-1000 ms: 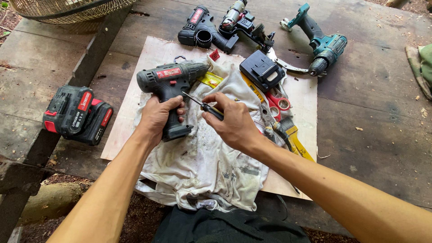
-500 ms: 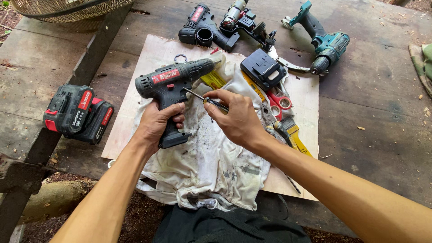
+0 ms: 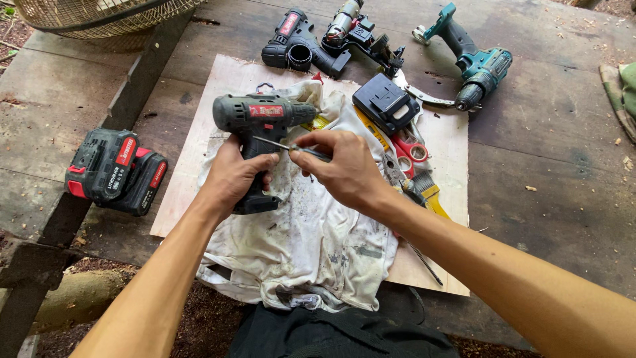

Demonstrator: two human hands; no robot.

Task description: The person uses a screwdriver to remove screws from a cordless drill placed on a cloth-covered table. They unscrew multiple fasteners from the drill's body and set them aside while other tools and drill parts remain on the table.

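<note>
My left hand (image 3: 237, 174) grips the handle of a dark grey cordless drill (image 3: 260, 117) with a red label, held upright over a dirty white cloth (image 3: 311, 245), chuck pointing right. A thin screwdriver (image 3: 291, 148) is pinched in my right hand (image 3: 341, 169), with its metal tip touching the side of the drill's handle just below the body. Both hands hover above the cloth, which lies on a pale plywood board (image 3: 199, 142).
Two red-and-black battery packs (image 3: 116, 171) sit at the left. A black battery (image 3: 386, 103), red scissors (image 3: 412, 151), a brush (image 3: 424, 189), a teal drill (image 3: 474, 63) and a dismantled drill (image 3: 318, 43) lie beyond the hands on the wooden table. A wire basket (image 3: 99, 16) stands top left.
The drill has been turned from tilted to upright with the chuck pointing right. My right hand has shifted slightly, keeping the screwdriver tip on the drill's handle.
</note>
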